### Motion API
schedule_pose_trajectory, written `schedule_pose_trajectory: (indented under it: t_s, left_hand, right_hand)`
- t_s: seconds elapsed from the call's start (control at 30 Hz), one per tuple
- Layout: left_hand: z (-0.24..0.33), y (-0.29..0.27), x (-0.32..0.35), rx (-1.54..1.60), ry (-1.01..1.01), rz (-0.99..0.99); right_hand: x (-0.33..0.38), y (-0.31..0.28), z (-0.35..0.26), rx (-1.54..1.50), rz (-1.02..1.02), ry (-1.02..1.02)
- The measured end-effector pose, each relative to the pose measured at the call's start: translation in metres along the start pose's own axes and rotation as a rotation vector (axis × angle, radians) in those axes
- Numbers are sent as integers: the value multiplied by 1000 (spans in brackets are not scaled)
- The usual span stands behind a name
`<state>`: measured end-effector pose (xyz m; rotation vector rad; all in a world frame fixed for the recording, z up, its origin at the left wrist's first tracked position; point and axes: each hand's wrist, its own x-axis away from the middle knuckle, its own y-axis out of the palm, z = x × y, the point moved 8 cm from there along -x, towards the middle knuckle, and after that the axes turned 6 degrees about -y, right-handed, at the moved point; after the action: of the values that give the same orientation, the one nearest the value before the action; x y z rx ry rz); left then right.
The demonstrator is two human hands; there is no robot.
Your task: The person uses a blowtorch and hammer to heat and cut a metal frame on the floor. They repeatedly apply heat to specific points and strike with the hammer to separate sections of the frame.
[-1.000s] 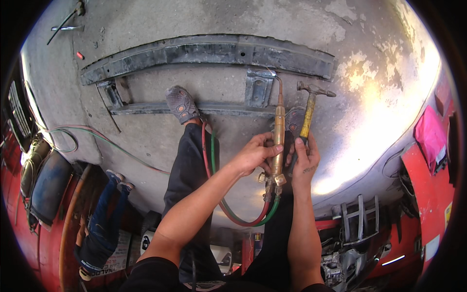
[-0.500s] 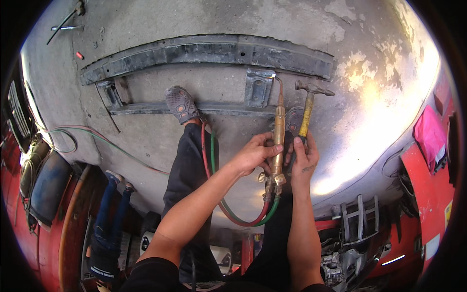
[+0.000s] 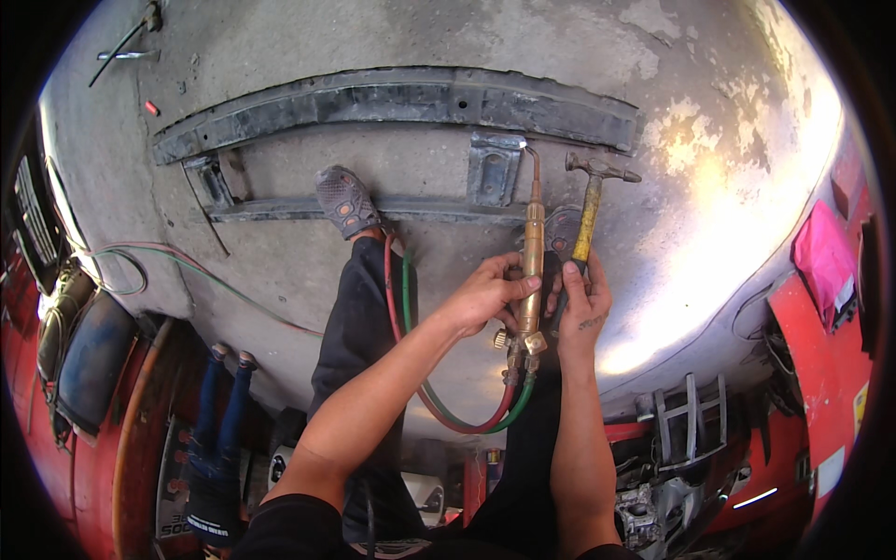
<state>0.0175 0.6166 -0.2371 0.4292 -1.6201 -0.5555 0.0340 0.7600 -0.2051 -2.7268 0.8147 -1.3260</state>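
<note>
My left hand (image 3: 495, 297) is closed round the brass gas torch (image 3: 533, 238), which points away from me. The torch's bent copper tip touches or hovers just by the upper right corner of a dark metal bracket (image 3: 493, 170), where a small bright spot shows. In my right hand (image 3: 582, 308) is a hammer (image 3: 589, 215) with a yellow and black handle, its head pointing away beside the torch. The bracket joins a long curved metal bumper beam (image 3: 373, 101) to a thinner bar (image 3: 280, 211) on the concrete floor. Red and green hoses (image 3: 485, 427) loop from the torch's rear.
My left shoe (image 3: 347, 202) rests on the thin bar; the right shoe (image 3: 563, 227) is partly behind the torch. Hoses (image 3: 201, 271) trail left across the floor. Another person (image 3: 219, 439) stands at lower left. Red vehicle panels (image 3: 807, 345) and a grey metal frame (image 3: 691, 420) lie right.
The torch has shifted very slightly left, its tip still at the bracket's corner. The hammer stays in place. At lower left the other person has moved a little.
</note>
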Motion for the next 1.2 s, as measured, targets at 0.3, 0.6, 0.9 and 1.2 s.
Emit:
schedule_pose_trajectory:
  t_s: [0.3, 0.6, 0.9, 1.2]
  left_hand:
    - [4, 2, 2, -4, -7, -10]
    - [-3, -4, -2, 15, 1, -4]
    - [-1, -4, 1, 3, -14, 4]
    - [1, -2, 1, 10, -20, -28]
  right_hand:
    - [0, 1, 1, 12, -5, -7]
    - [-2, 2, 0, 6, -6, -4]
    - [-4, 4, -2, 17, -11, 23]
    - [-3, 3, -1, 10, -10, 14]
